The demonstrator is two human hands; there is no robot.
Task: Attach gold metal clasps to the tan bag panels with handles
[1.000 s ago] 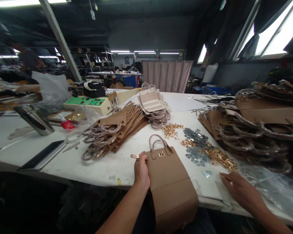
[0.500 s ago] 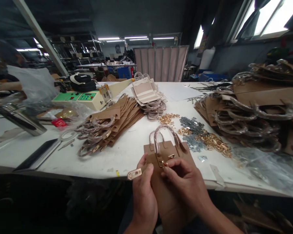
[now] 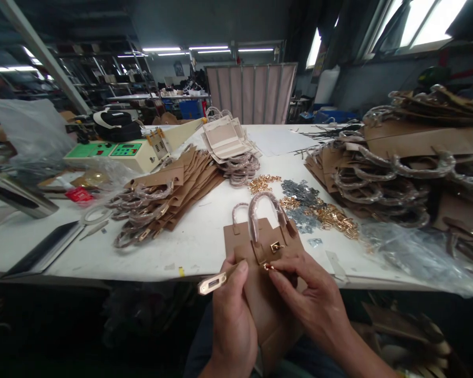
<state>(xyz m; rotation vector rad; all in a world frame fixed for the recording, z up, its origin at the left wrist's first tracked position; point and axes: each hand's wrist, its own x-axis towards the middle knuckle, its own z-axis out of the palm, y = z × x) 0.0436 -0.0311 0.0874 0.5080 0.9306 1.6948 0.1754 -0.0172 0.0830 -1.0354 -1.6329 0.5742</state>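
Note:
A brown handbag with plastic-wrapped handles leans upright at the table's front edge, over my lap. My left hand grips its left side. Under that thumb a strap end with a gold slotted plate sticks out to the left. My right hand pinches a small gold fitting between thumb and forefinger, against the bag's front at the base of a handle tab. Just above sits a gold clasp on the front panel. The fitting's exact shape is partly hidden by the fingertips.
Small gold parts and grey metal plates lie in heaps behind the bag. Stacked brown bags stand left, with a taller pile right. A cream-and-green machine, steel flask and dark notebook are left.
The view has shifted, so the table's things sit further left and slightly higher. The clasp on the bag now shows more clearly. Both hands keep their grips, the right fingertips still at the fitting.

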